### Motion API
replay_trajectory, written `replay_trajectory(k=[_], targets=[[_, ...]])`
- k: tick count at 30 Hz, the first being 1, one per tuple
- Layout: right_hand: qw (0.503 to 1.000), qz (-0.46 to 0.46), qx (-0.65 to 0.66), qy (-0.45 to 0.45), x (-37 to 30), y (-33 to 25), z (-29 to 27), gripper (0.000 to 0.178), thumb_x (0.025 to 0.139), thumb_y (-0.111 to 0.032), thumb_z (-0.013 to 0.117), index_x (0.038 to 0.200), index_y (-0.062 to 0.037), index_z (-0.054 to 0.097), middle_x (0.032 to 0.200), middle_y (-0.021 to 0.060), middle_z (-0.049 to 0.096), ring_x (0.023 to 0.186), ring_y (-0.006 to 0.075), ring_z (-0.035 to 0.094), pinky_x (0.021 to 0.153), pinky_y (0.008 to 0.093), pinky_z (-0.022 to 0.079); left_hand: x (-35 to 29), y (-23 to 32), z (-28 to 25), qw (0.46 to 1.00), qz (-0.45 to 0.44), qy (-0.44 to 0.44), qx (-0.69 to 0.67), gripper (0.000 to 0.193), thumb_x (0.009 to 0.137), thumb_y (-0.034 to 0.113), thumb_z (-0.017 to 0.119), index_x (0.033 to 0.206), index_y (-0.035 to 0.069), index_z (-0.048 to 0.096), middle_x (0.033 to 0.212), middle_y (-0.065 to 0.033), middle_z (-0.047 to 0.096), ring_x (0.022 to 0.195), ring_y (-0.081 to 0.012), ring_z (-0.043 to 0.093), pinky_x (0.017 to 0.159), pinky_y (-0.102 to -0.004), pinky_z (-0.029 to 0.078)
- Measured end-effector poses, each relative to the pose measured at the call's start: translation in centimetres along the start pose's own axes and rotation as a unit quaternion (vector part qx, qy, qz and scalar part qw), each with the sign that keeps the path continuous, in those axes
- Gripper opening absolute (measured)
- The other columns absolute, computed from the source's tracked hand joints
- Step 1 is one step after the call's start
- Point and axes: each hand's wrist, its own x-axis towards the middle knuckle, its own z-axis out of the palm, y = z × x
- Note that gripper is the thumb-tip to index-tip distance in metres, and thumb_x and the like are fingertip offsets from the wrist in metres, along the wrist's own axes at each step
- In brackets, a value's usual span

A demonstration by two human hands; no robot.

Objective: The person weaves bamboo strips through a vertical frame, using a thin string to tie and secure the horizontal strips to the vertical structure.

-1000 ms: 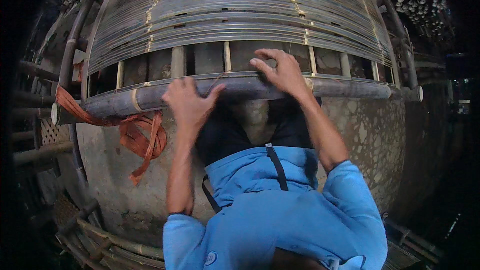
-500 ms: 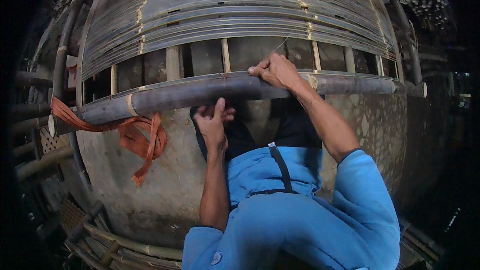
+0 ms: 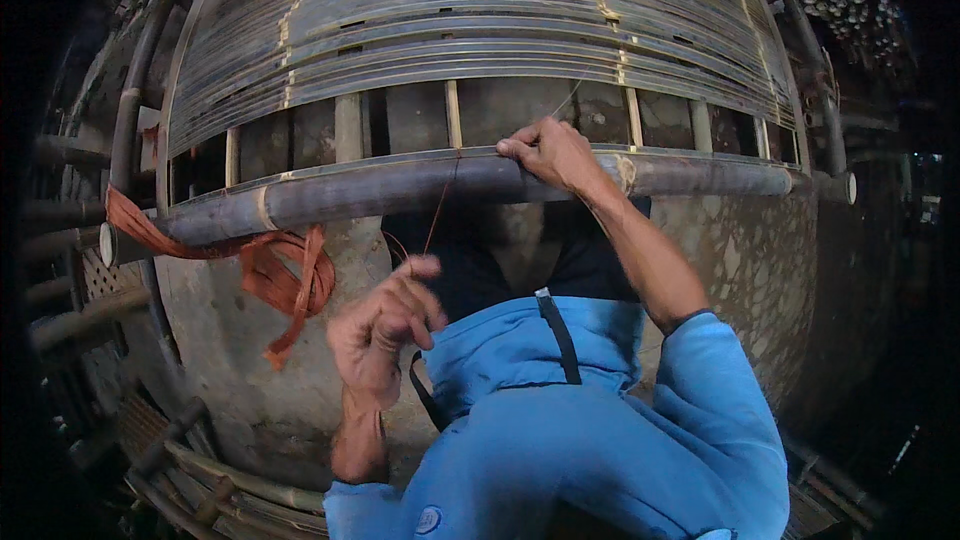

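Note:
A long dark bamboo pole (image 3: 380, 187) lies crosswise in front of me, with thin slats along its far edge. My right hand (image 3: 552, 155) is closed in a pinch at that edge, and a thin pale strip (image 3: 570, 100) sticks up from behind its fingers. Nearer my body and to the left, my left hand (image 3: 388, 328) is closed, its fingers curled, slightly blurred. A reddish-brown thread (image 3: 438, 210) runs taut from the pole's far edge down to its fingers. Beyond the pole spreads a panel of narrow parallel slats (image 3: 450, 25) tied with yellowish lashings.
An orange-brown cloth strip (image 3: 290, 285) hangs in loops from the pole's left end. Several upright slats (image 3: 452, 115) bridge the gap between pole and panel. Bamboo framework (image 3: 130, 130) stands at the left, with more bamboo rails (image 3: 250, 485) at the lower left.
My left hand has moved from just below the pole down and left toward my body, drawing the reddish thread out straight. My right hand stays at nearly the same place on the pole.

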Motion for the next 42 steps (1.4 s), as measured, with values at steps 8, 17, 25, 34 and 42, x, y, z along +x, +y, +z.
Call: replay_trajectory(k=[8, 17, 25, 34, 42], targets=[[0.844, -0.505, 0.096, 0.153, -3.8, -5.4, 6.1, 0.036, 0.087, -0.04, 0.072, 0.104, -0.009, 0.063, 0.11, 0.0073, 0.062, 0.118, 0.0292, 0.057, 0.104, 0.0399, 0.04, -0.6, 1.8, 1.0, 0.978, 0.011, -0.047, 0.203, 0.032, 0.097, 0.023, 0.062, 0.073, 0.002, 0.065, 0.063, -0.0064, 0.053, 0.061, -0.0218, 0.045, 0.076, -0.0395, 0.044], [0.838, -0.489, 0.195, 0.146, -6.2, -3.6, 10.0, 0.046, 0.081, -0.036, 0.077, 0.065, -0.0087, 0.044, 0.063, 0.0083, 0.039, 0.064, 0.0297, 0.043, 0.068, 0.0396, 0.037, -2.8, 2.1, 1.8, 0.961, -0.043, -0.053, 0.268, 0.025, 0.094, 0.01, 0.057, 0.073, -0.001, 0.065, 0.067, -0.0113, 0.054, 0.072, -0.0259, 0.053, 0.069, -0.0327, 0.043], [0.864, -0.454, 0.175, 0.129, -8.8, -1.1, 3.2, 0.048, 0.078, -0.023, 0.083, 0.119, -0.0069, 0.065, 0.118, 0.0132, 0.064, 0.113, 0.0313, 0.061, 0.101, 0.0394, 0.046, -0.1, 1.4, -0.6, 0.916, -0.066, 0.111, 0.379, 0.02, 0.095, 0.013, 0.061, 0.089, -0.005, 0.068, 0.086, -0.0135, 0.065, 0.089, -0.0252, 0.061, 0.082, -0.0381, 0.046], [0.855, -0.104, 0.003, 0.508, -12.4, 21.1, -10.7, 0.023, 0.087, -0.021, 0.07, 0.101, -0.0025, 0.07, 0.096, 0.0144, 0.069, 0.094, 0.0312, 0.065, 0.084, 0.0411, 0.051, 1.7, -10.5, 11.9, 0.895, -0.102, -0.128, 0.415, 0.043, 0.082, 0.022, 0.08, 0.117, 0.001, 0.066, 0.124, -0.0191, 0.063, 0.117, -0.032, 0.058, 0.1, -0.0409, 0.041], [0.847, 0.259, 0.258, 0.385, -17.4, 31.1, -3.3, 0.04, 0.09, -0.026, 0.064, 0.121, -0.0008, 0.065, 0.121, 0.0186, 0.067, 0.117, 0.0282, 0.062, 0.1, 0.0377, 0.046, 8.3, -24.7, 27.7, 0.831, -0.269, -0.262, 0.411, 0.117, 0.076, 0.079, 0.06, 0.15, -0.008, 0.033, 0.142, -0.0341, 0.045, 0.137, -0.0485, 0.038, 0.117, -0.0536, 0.021]])
